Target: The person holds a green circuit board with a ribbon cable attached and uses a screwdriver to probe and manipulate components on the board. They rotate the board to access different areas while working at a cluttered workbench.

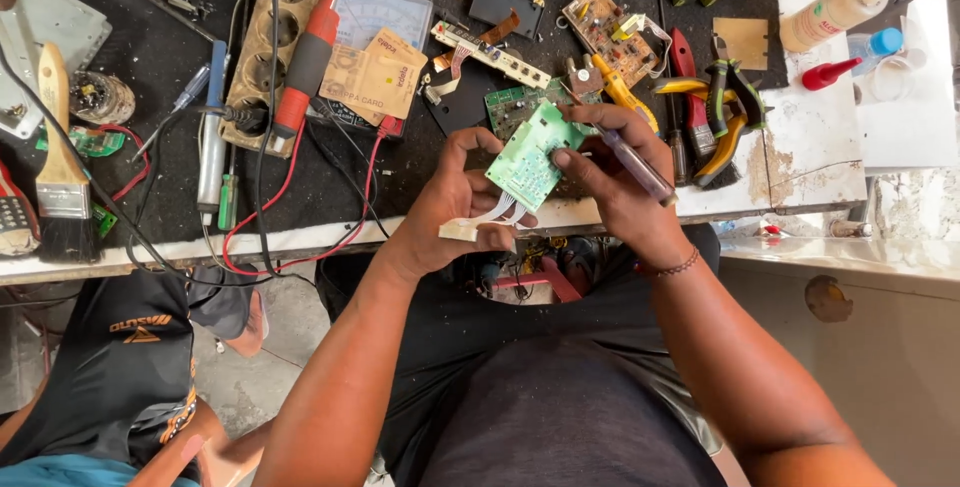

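Seen from the head camera, looking down over the edge of a cluttered workbench [820, 162]. In the middle, held up between both hands just above the bench edge: one small pale green circuit board [530, 155], tilted, long axis running from lower left to upper right. Left hand [455, 205] under and beside the lower left end of the board, fingers curled closed around the white flat ribbon cable [498, 211] and its connector, thumb up against the board's left edge. Right hand [612, 179] on the opposite side, fingertips pressed on the board's right edge, and at the same time gripping one dark pen-like tool [638, 169] that points down to the right, away from the board. Both hands touching the board, so neither clearly nearer; board between them, left of the right fingers and right of the left thumb. Counted on the bench behind: one more green board [510, 102] just above the held one, one brown board with many parts [605, 19], one long narrow board strip [490, 52]. One red soldering iron [305, 57] lying over a beige power strip [268, 47], one analog meter [380, 9], one paint brush [60, 182] at far left, pliers with yellow-green handles [725, 112] at right, one white squeeze bottle [835, 9]. At lower left, part of another person in dark clothing [120, 357].
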